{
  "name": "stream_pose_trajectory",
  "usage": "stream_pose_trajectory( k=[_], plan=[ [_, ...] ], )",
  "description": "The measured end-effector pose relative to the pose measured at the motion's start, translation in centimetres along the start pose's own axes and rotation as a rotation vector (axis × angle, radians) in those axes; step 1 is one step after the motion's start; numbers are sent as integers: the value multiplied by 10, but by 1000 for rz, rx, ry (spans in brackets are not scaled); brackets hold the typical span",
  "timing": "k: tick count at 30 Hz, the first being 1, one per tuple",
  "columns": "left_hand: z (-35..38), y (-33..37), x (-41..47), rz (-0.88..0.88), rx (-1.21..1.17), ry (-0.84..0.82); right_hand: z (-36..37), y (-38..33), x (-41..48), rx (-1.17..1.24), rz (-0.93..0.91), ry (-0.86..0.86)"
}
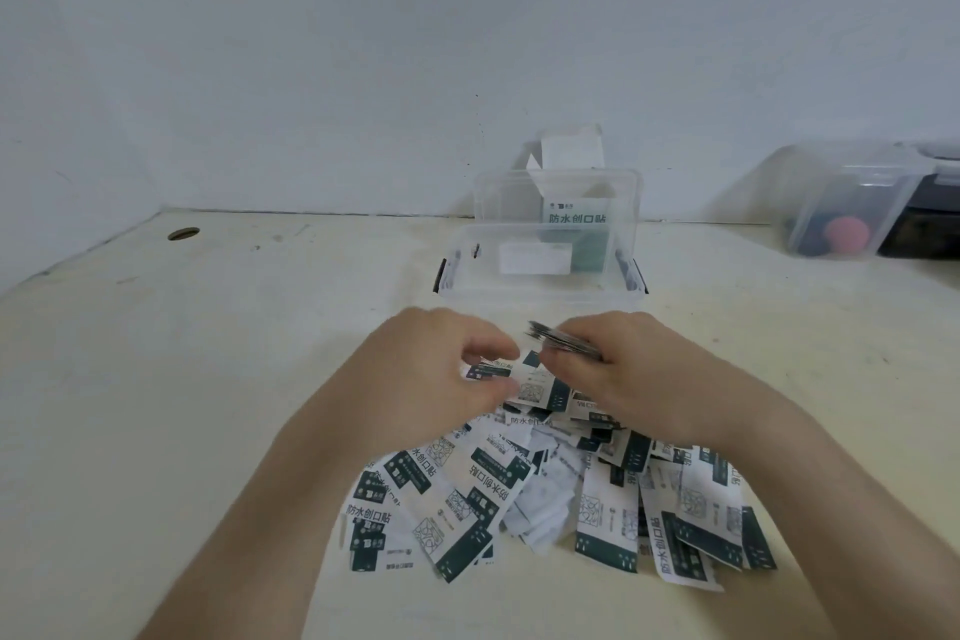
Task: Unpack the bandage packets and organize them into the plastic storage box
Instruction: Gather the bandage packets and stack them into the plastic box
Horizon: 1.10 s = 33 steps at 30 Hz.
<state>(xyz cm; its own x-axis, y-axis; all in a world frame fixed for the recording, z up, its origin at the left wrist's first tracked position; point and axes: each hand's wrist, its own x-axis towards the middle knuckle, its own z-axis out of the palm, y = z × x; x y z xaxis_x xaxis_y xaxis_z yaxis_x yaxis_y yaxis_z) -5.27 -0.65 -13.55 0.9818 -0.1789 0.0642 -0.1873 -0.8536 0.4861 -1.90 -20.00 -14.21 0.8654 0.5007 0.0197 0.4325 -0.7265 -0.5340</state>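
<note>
Your right hand (623, 369) has its fingers curled round a thin stack of packets (563, 346), just in front of the plastic storage box (540, 276). Your left hand (436, 369), also just in front of the box, pinches a single packet (491, 371) between thumb and fingers. The loose pile of bandage packets (519, 494) sprawls on the worktop (208, 353), nearer you than the box. A bandage carton (571, 213) shows through the box's clear far side; inside or behind, can't tell.
</note>
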Motion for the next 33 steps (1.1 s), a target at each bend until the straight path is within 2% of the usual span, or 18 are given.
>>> stream_pose_trajectory(
  k=[2, 4, 8, 12, 15, 19, 22, 29, 33],
  plan=[
    [6, 1, 2, 0, 191, -94, -1, 2, 1, 10, 64, -49],
    [10, 0, 4, 6, 233, -138, 1, 3, 1, -4, 98, -86],
    [12, -4, 7, 55, 208, -35, 3, 3, 3, 33, 103, -111],
    [14, -6, 8, 172, 78, 182, -1, 3, 3, 422, 180, -31],
    [14, -11, 11, 291, -59, 316, -4, 4, 2, 705, 252, -137],
    [17, -10, 11, 297, -224, 235, -3, 4, 1, 907, 226, -314],
    [14, -6, 10, 273, -335, 208, -3, 3, 2, 1021, 202, -355],
    [2, -6, 10, 120, -796, 245, 2, 4, 4, 1250, 188, -425],
    [0, -6, 9, 145, -794, 216, 3, 3, 3, 1272, 161, -444]
  ],
)
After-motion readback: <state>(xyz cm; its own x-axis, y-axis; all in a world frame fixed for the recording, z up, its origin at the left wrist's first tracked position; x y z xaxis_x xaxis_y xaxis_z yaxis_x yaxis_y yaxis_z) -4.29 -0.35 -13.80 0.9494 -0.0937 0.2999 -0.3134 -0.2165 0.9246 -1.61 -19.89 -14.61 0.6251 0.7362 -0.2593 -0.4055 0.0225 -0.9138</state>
